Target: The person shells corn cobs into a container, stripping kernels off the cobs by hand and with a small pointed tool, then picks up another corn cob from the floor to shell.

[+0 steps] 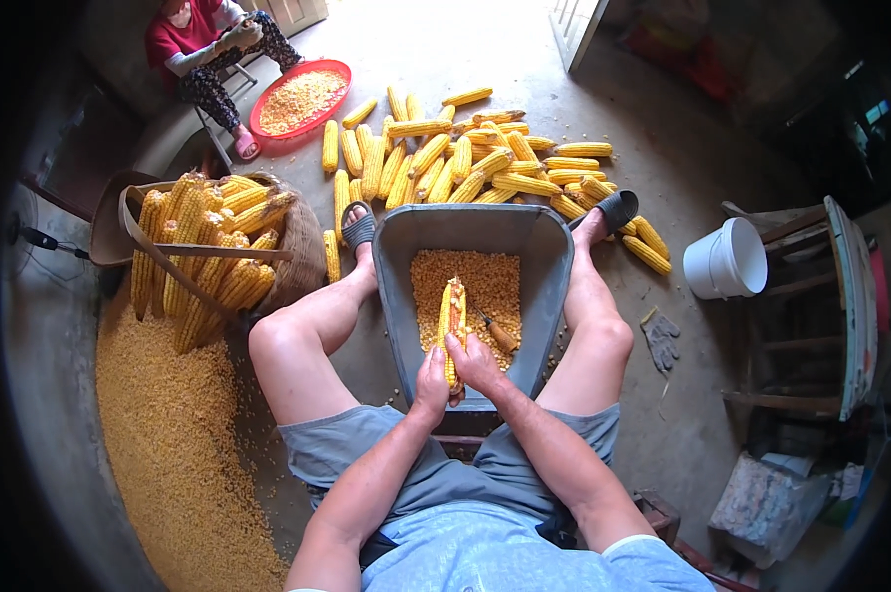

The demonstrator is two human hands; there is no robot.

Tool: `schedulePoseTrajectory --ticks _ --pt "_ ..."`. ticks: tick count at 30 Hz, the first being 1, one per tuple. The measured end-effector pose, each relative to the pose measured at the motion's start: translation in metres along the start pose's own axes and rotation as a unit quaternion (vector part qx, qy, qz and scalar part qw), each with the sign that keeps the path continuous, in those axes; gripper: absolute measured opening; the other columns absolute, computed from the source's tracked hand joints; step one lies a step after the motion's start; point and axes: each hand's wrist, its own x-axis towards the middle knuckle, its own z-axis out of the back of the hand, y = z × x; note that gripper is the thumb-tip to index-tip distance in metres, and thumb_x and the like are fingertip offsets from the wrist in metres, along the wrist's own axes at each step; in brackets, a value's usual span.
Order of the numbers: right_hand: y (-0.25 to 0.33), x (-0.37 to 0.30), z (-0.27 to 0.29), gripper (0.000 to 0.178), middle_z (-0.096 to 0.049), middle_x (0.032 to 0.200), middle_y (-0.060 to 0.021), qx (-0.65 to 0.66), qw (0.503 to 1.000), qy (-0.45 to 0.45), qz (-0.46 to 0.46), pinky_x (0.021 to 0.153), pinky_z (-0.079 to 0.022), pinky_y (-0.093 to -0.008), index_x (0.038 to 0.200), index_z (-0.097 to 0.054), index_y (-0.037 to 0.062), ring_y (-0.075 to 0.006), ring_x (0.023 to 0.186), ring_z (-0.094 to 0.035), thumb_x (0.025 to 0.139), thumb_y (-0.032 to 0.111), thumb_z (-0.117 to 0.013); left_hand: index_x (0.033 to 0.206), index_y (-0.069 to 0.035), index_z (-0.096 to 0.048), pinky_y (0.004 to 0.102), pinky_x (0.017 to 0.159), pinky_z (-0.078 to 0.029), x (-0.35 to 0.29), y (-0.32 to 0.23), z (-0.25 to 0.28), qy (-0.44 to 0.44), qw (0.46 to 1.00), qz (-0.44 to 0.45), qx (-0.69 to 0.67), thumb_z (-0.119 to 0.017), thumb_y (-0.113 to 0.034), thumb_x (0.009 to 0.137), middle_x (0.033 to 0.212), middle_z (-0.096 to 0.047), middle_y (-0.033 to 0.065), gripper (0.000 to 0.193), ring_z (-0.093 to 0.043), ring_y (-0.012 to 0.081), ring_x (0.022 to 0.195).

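Both my hands grip one ear of corn [452,314] upright over a grey plastic tub [391,296] between my legs. My left hand [433,383] is closed round its lower left side. On the right side, my right hand [475,361] is closed on it, thumb against the cob. A strip down the ear's middle is bare of kernels and shows reddish cob. Loose corn kernels [465,264] cover the tub's bottom. A tool with a wooden handle [503,338] lies on them, just right of my hands; its thin metal end is partly hidden.
Many whole corn ears [436,158] lie on the floor beyond the tub. Left are a full basket of ears [204,237] and a heap of kernels [169,424]. A person [209,49] sits by a red tray [339,74]. Right are a white bucket [724,261] and a glove [660,338].
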Motion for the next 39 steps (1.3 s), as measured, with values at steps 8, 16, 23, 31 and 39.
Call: schedulePoseTrajectory --ticks 8,16,23,31,39 --pt "-0.015 0.003 -0.007 0.019 -0.057 0.084 -0.0176 -0.207 0.917 -0.137 0.311 0.058 -0.048 -0.0411 0.1 -0.059 -0.0009 -0.0339 0.073 -0.06 0.093 0.017 -0.053 0.106 -0.008 -0.046 0.0264 0.032 -0.034 0.003 0.001 0.004 -0.017 1.0 -0.026 0.001 -0.028 -0.037 0.103 0.063 -0.049 0.0051 0.034 -0.047 0.0138 0.039" --pt "0.013 -0.01 0.007 0.056 -0.063 0.09 -0.0218 0.187 0.982 -0.013 -0.032 0.059 -0.052 -0.0381 0.11 -0.056 -0.0037 -0.0254 0.081 -0.065 0.095 0.05 -0.05 0.107 -0.008 -0.045 0.0258 0.03 -0.032 0.008 0.0 -0.003 -0.035 0.999 -0.029 -0.027 -0.029 -0.036 0.103 0.064 -0.049 0.0042 0.033 -0.044 0.0122 0.038" --pt "0.042 -0.031 -0.003 0.042 -0.062 0.087 -0.0236 0.124 0.991 -0.036 -0.025 0.065 -0.051 -0.0421 0.107 -0.054 -0.0037 -0.0362 0.079 -0.063 0.097 0.036 -0.049 0.119 -0.002 -0.05 0.0293 0.077 -0.046 0.024 0.034 0.012 -0.105 0.963 -0.215 0.126 -0.031 -0.029 0.103 0.102 -0.058 0.0098 0.037 -0.055 0.0166 0.086" --pt "-0.001 -0.023 -0.01 0.02 -0.055 0.094 -0.0219 -0.165 0.936 -0.145 0.277 0.062 -0.051 -0.044 0.104 -0.055 -0.0046 -0.0359 0.076 -0.06 0.091 0.01 -0.051 0.118 -0.003 -0.051 0.0285 0.077 -0.046 0.022 0.034 0.01 -0.108 0.963 -0.196 0.151 -0.031 -0.029 0.103 0.1 -0.057 0.008 0.036 -0.054 0.0145 0.086" --pt "0.06 -0.04 0.001 0.032 -0.062 0.083 -0.0229 0.221 0.974 -0.003 -0.047 0.068 -0.051 -0.0431 0.104 -0.055 -0.0024 -0.0369 0.078 -0.063 0.098 0.028 -0.048 0.113 -0.001 -0.053 0.0304 0.078 -0.047 0.016 0.021 0.017 -0.105 0.99 -0.093 0.013 -0.033 -0.031 0.103 0.096 -0.059 0.0095 0.037 -0.057 0.0181 0.086"
